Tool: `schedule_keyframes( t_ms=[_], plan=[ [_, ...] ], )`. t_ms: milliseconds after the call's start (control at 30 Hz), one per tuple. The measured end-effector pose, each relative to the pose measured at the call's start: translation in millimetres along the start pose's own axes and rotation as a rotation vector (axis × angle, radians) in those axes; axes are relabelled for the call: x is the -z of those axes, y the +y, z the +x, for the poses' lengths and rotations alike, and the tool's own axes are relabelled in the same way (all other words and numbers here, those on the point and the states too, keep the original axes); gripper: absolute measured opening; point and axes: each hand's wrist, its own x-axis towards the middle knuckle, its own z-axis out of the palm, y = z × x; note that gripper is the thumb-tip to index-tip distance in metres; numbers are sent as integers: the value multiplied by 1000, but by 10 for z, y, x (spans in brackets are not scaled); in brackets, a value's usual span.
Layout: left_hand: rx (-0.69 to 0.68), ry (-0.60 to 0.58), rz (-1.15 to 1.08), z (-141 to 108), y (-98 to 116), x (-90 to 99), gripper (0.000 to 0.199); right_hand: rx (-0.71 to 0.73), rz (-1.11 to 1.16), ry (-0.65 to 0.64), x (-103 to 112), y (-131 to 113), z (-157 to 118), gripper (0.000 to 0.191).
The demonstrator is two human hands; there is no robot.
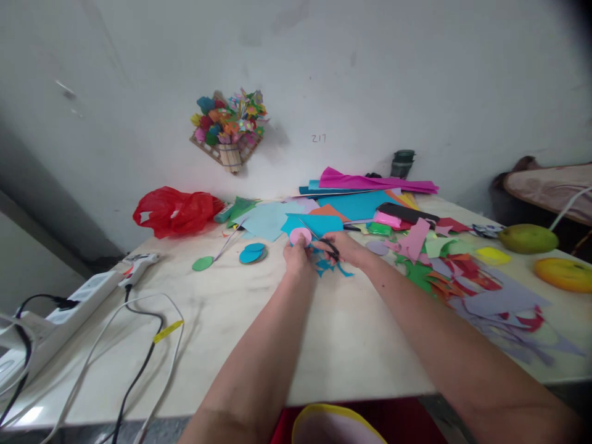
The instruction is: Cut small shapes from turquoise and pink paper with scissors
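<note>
In the head view, the pale tabletop (pixel 240 345) is crowded on three sides. A heap of paper scraps (pixel 499 302) spreads beside the right forearm, with two mango-like fruits (pixel 528 238) past it. Near the back, a dark flat case (pixel 409 214) lies by a rolled magenta sheet (pixel 377 183) and more coloured paper. On the left there's a crumpled red plastic bag (pixel 176 213), then a white power strip (pixel 92 287) trailing cables, well apart from the hands. Blue offcuts (pixel 326 267) lie right under the work.

The left hand (pixel 297 253) has its thumb and fingers pinched on a smooth pink disc (pixel 300 237), laid against a bright blue sheet (pixel 319 223) in the middle of the table. The right hand (pixel 340 243) is curled around the dark handles of the scissors (pixel 332 249), their thin metal blades at the blue paper; how far those are spread, I can't tell. Round blue discs (pixel 253 253) overlap nearby, flat and matte, beside a green one. The offcuts are jagged, the bag thin and wrinkled.
</note>
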Motion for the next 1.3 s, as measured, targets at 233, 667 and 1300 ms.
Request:
schedule_keyframes(
  t_ms=[233, 667, 1300],
  plan=[
    [-12, -3, 3, 4, 5, -2, 6, 10, 8, 11, -3, 39, 42, 23],
    [-44, -75, 58, 91, -17, 48, 8, 23, 34, 6, 19, 45, 60, 22],
    [-63, -110, 98, 55, 52, 34, 7, 82, 13, -9, 89, 136, 126, 23]
  ],
)
